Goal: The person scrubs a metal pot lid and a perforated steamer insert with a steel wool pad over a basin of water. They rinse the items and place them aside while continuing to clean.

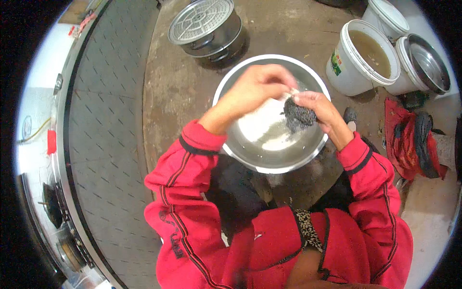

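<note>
Above a wide stainless-steel basin [249, 157] on the floor, both of my hands work close together. A rough, dark grey speckled clump [300, 112] hangs from my right hand [319, 108], pinched between thumb and fingers; what it is made of I cannot tell. My left hand [265, 82] reaches in from the other side, its blurred fingertips closed on a small pale bit [291, 92] at the clump's upper end. Shallow liquid seems to cover the bottom of the basin, with a few small pale specks in it.
Beyond the basin stands a metal steamer pot [213, 39] with a perforated tray [202, 18] on top. At right are a white bucket [339, 68] of cloudy liquid, more buckets, and a red cloth item [406, 141]. A grey panelled surface [104, 144] runs along the left.
</note>
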{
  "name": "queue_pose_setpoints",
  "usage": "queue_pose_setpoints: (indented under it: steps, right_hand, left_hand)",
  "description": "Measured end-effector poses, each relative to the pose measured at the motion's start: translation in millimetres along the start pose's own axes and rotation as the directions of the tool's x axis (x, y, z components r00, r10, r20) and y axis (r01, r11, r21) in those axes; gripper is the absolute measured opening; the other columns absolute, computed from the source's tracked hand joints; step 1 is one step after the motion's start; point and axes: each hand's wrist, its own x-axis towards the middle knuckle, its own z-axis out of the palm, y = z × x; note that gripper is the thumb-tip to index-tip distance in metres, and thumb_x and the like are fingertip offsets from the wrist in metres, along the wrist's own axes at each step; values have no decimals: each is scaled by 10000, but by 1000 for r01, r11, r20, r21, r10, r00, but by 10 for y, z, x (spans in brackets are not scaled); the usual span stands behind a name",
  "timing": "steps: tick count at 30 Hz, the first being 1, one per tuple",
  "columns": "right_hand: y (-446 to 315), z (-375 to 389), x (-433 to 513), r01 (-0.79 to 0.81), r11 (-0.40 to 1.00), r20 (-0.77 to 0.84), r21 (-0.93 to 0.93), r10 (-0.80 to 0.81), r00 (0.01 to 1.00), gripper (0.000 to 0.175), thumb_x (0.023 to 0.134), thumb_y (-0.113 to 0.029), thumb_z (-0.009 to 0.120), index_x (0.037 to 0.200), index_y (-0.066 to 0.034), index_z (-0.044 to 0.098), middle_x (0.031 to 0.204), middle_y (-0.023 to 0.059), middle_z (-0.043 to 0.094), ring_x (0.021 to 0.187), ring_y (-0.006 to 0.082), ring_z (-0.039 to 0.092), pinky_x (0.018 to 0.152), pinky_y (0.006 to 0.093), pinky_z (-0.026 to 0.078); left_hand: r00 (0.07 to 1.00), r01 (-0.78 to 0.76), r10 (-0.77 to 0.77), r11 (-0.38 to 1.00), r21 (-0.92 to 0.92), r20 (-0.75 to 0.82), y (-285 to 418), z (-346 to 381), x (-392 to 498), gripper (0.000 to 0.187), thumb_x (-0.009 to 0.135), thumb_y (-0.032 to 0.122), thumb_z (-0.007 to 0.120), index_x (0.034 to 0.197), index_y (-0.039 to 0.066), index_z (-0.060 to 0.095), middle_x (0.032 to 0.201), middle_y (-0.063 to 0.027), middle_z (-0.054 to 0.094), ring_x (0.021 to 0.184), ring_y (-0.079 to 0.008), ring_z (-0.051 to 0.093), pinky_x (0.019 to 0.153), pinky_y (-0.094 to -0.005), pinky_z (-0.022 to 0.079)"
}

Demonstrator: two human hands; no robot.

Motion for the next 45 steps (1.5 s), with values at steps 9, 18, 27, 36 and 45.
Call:
queue_pose_setpoints:
  steps: [9,18,27,36,45]
  right_hand:
    - [-31,37,102,-31,998,-70,-47,28,997,317,890,-200,726,1120,18,702,1013,75,730,930,146,669,889,299,505]
    - [-16,-3,231,-262,965,-148,-17,256,955,451,870,-220,755,1213,52,651,1135,128,702,1039,193,638,976,323,469]
    - [-219,103,406,-412,911,-166,5,407,898,325,955,-126,643,1248,16,628,1069,52,714,863,68,670,637,182,533]
    - [-294,8,419,-430,901,-246,54,429,869,322,972,-125,606,1270,-5,616,1029,27,723,568,8,606,357,146,366]
    - [-98,-139,275,-357,930,-230,85,367,901,324,944,-127,660,1225,31,639,1102,79,710,962,142,668,890,292,528]
  left_hand:
    - [674,413,-295,910,15,-678,-994,-2531,614,314,866,59,625,1175,7,646,896,-59,660,766,-166,623,704,-354,570]
    - [537,616,-155,743,260,-830,-1929,-4026,1655,456,813,171,692,1254,59,665,1025,-180,722,921,-296,714,707,-401,585]
    - [665,670,46,404,623,-745,-2423,-4909,2073,545,849,416,667,1282,86,651,1219,-225,667,1196,-361,613,1016,-439,462]
    - [634,761,-104,260,594,-767,-2281,-4980,2291,655,839,589,632,1091,-10,720,1124,-257,691,1085,-397,657,920,-465,487]
    - [543,794,113,253,553,-832,-1281,-4898,2179,711,779,589,712,1119,-36,706,1059,-271,706,1017,-358,695,868,-448,513]
